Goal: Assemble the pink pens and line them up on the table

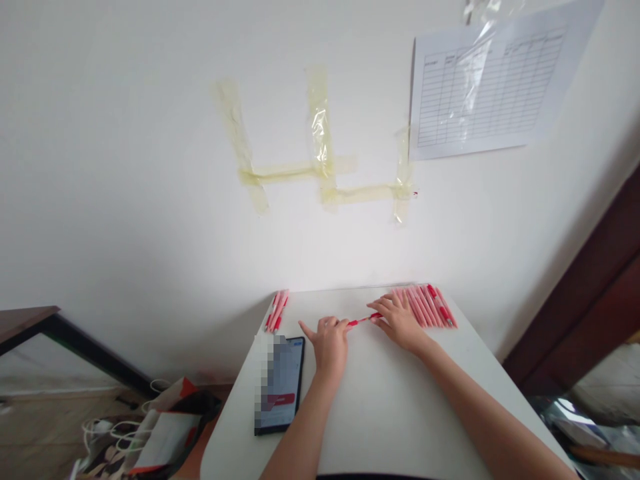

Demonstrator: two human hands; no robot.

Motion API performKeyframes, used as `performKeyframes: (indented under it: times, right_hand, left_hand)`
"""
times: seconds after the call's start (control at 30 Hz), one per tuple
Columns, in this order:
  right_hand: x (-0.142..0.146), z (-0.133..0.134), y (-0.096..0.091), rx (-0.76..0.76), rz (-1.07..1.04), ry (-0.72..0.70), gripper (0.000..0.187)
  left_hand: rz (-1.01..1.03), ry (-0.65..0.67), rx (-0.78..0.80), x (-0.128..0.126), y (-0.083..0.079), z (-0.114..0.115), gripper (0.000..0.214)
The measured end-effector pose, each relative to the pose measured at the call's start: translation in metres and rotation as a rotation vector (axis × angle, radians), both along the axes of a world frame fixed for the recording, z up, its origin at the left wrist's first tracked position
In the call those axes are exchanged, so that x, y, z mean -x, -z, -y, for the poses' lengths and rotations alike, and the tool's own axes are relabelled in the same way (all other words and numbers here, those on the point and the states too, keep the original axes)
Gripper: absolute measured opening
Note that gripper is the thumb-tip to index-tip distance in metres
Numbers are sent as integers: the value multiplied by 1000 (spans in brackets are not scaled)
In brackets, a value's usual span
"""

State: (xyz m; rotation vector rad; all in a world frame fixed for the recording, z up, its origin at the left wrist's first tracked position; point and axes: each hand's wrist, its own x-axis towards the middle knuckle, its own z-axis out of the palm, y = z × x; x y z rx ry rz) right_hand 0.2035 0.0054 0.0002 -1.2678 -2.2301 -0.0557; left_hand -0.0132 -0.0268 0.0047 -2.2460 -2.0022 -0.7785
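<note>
A slim red pen [364,319] spans the gap between my two hands over the white table. A thin light stretch shows between its two red parts. My left hand [331,340] pinches the left red part, with the thumb pointing out to the left. The other red part is in the fingers of my right hand [400,323], which hide its far end. Right beside that hand lies a row of several pink pens [425,307], with a brighter red pen [439,305] among them. A small group of red-and-pink pens [277,311] lies at the table's back left corner.
A phone [285,393] lies on the white table [390,413] left of my left forearm. The table meets a wall with yellowed tape [320,133] and a printed sheet [490,87]. Bags and cables [160,427] are on the floor at left, and a dark wooden piece [585,287] stands at right.
</note>
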Motion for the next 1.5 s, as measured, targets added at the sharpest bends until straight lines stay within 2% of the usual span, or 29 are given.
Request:
performKeyframes:
  times: [0.13, 0.27, 0.43, 0.7, 0.87, 1.07, 1.2, 1.33, 1.5]
  right_hand:
    - [0, -3, 1, -32, 38, -1, 21]
    - [-1, -3, 0, 4, 12, 1, 13]
    - [-3, -2, 0, 15, -2, 12, 32]
    - [-3, -1, 0, 32, -10, -8, 12]
    - [-4, 0, -2, 8, 15, -26, 29]
    - [-4, 0, -3, -38, 47, -31, 21]
    - [-3, 0, -3, -7, 4, -46, 13]
    - [-4, 0, -1, 1, -16, -42, 28]
    - [-4, -1, -2, -29, 43, -55, 21]
  left_hand:
    - [11, 1, 6, -1, 2, -1, 26]
    - [27, 1, -15, -1, 5, -2, 25]
    - [35, -8, -44, 0, 7, -3, 24]
    - [47, -4, -55, -1, 9, -3, 22]
    - [76, -7, -44, -2, 8, -3, 21]
    - [65, -10, -34, -3, 6, -1, 21]
    - [67, -15, -21, -3, 4, -1, 21]
    - [75, -13, -17, -3, 4, -1, 22]
    - [95, -8, 1, -3, 2, 0, 22]
